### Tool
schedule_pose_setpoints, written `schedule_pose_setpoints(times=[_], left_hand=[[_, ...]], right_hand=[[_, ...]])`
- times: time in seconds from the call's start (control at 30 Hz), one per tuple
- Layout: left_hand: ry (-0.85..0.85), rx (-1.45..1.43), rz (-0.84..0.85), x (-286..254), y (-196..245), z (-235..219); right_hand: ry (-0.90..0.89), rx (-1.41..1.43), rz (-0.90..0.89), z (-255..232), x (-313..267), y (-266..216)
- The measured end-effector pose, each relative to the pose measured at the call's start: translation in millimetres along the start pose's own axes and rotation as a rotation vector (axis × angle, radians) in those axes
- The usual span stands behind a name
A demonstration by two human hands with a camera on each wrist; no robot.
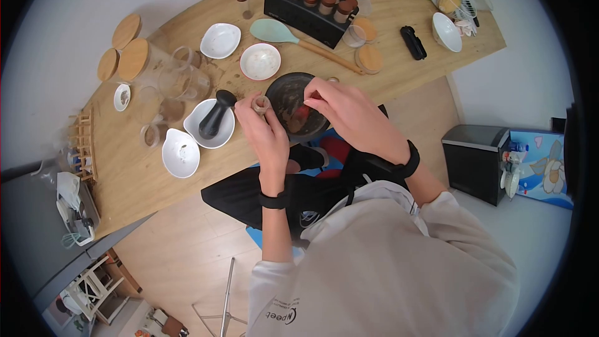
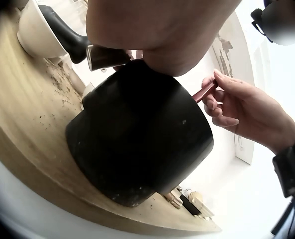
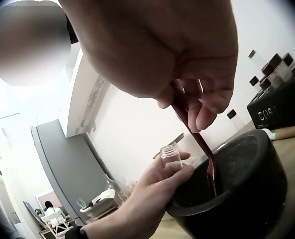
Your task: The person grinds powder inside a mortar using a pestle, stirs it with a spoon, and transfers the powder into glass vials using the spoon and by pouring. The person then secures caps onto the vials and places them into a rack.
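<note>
My left hand point(image 1: 267, 137) grips a small clear glass vial point(image 3: 171, 155), uncapped with its mouth up, beside the black mortar point(image 3: 257, 186). Between the thumb and fingers of my right hand point(image 1: 352, 112) is the handle of a red spoon point(image 3: 203, 144). Its bowl end reaches down inside the mortar, near the inner wall. Brownish powder point(image 1: 288, 100) coats the mortar's inside. To the left, a black pestle point(image 1: 213, 122) leans in a white spouted bowl point(image 1: 226, 140). In the left wrist view the mortar's dark side hides the spoon's lower end.
A black rack point(image 1: 299, 17) of brown-capped vials stands at the back. Before it lie a green spatula point(image 1: 271, 30) and a red-rimmed bowl point(image 1: 261, 61). Clear jars point(image 1: 184, 81) and wooden lids crowd the left. Another white bowl point(image 1: 181, 163) sits near the front edge.
</note>
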State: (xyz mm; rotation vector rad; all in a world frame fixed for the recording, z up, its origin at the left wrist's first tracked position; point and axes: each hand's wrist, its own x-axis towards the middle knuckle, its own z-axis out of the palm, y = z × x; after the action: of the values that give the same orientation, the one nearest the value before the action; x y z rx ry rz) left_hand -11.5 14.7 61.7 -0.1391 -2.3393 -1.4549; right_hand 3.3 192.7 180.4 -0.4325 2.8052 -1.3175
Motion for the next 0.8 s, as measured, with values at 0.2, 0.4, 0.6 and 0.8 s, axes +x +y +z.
schedule_pose_setpoints(times=[0.2,0.4,0.6,0.8], left_hand=[[0.028,-0.013,-0.017,-3,-4,2],[0.062,-0.040,-0.029,-4,-3,3],[0.044,-0.039,-0.011,-5,-3,1],[0.027,-0.033,-0.005,-4,1,0]], right_hand=[[-0.021,0.266,0.122,9,11,18],[0.113,0.518,0.257,16,11,58],[0.117,0.733,0.480,13,-5,86],[0.115,0.808,0.552,12,-14,84]])
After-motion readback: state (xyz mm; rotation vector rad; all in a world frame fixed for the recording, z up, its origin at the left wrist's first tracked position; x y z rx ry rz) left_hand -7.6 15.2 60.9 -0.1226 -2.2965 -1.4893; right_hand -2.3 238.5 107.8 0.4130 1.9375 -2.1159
